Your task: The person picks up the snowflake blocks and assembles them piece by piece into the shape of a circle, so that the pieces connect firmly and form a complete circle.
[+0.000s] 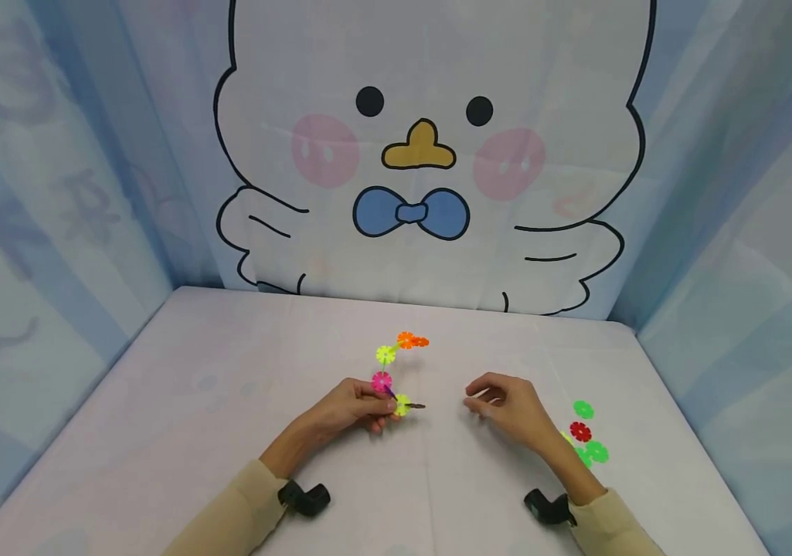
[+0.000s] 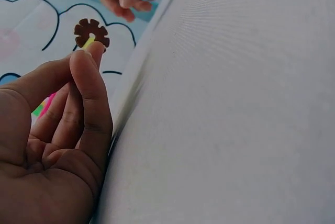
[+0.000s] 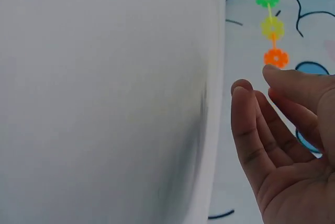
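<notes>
A chain of interlocking flower-shaped plastic discs hangs together in my left hand (image 1: pixel 350 405), whose thumb and fingers pinch it near a yellow disc (image 1: pixel 402 405). A brown disc (image 2: pixel 80 31) juts from that end, seen almost edge-on in the head view. Beyond the fingers the chain curves away through a pink disc (image 1: pixel 382 381) and a yellow-green disc (image 1: pixel 385 354) to orange discs (image 1: pixel 406 340) at the far tip. Fingers hide part of the chain. My right hand (image 1: pixel 510 405) hovers to the right, fingers loosely bent, with nothing in it.
Loose discs lie beside my right forearm on the white-covered table (image 1: pixel 229 347): a red disc (image 1: pixel 580 431), a green disc (image 1: pixel 583 409) and several others, partly behind the arm. A printed cloth backdrop (image 1: pixel 423 262) rises behind the table, with curtains (image 1: pixel 41 232) at both sides.
</notes>
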`<state>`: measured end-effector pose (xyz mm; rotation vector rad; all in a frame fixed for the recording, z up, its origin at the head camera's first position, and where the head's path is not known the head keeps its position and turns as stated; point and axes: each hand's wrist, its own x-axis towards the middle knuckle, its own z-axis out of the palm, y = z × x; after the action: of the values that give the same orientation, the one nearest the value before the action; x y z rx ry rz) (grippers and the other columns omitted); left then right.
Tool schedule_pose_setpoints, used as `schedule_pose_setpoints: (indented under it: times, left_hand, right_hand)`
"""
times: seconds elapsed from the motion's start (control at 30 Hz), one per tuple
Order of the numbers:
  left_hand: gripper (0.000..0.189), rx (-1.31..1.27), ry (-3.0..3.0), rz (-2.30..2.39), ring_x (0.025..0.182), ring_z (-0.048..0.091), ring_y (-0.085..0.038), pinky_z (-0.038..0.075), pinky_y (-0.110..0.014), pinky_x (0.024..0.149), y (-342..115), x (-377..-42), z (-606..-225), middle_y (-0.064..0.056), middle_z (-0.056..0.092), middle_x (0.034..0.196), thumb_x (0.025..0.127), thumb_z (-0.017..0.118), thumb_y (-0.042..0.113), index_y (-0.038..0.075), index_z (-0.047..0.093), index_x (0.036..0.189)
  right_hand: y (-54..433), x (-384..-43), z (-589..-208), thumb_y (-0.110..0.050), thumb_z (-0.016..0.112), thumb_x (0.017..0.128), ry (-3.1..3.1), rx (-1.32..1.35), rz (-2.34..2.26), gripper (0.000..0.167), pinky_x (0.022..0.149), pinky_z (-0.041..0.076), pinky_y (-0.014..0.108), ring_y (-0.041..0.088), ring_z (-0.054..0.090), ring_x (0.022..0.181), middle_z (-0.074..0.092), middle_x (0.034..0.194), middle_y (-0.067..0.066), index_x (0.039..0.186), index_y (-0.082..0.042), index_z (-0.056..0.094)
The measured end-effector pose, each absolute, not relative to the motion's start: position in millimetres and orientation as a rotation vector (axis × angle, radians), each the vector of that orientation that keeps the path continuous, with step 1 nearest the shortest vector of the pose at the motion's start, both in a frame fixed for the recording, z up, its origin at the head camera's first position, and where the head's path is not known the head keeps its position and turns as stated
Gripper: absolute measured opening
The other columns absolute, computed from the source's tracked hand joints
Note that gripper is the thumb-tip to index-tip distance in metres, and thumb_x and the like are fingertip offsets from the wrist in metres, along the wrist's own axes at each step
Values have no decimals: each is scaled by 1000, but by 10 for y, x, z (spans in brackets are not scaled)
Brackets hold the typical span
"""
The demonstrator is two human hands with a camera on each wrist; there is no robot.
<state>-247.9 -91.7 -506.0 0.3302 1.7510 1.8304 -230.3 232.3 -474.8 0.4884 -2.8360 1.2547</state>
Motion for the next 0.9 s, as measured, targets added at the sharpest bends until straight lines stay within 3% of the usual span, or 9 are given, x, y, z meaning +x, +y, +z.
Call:
schedule_pose_setpoints:
  times: [0.3, 0.47, 0.9]
  left_hand:
    - [26, 347, 1749, 1829, 70, 65, -7, 60, -21, 68, -913, -2472, -5057, -3, 81, 91, 101, 71, 12, -10, 72, 116]
    - [25, 327, 1762, 1831, 70, 65, -8, 60, -21, 68, -919, -2478, -5050, -5, 81, 91, 101, 72, 12, -9, 73, 115]
    - [25, 322, 1755, 1824, 69, 65, -7, 60, -21, 67, -917, -2486, -5052, -2, 81, 90, 101, 72, 12, -8, 73, 116]
  right_hand:
    - [3271, -2195, -4670, -19, 81, 95, -2877, 231, 989, 18, 57, 53, 23, 5, 63, 66, 76, 84, 4, 106, -5, 77]
    - [3677, -2172, -4661, -22, 81, 95, -2955, 76, 822, 24, 60, 50, 23, 11, 63, 76, 76, 91, 9, 108, -2, 77]
    - [3929, -2181, -4678, -36, 80, 95, -3076, -81, 721, 50, 68, 49, 31, 28, 66, 89, 73, 97, 18, 119, 7, 71]
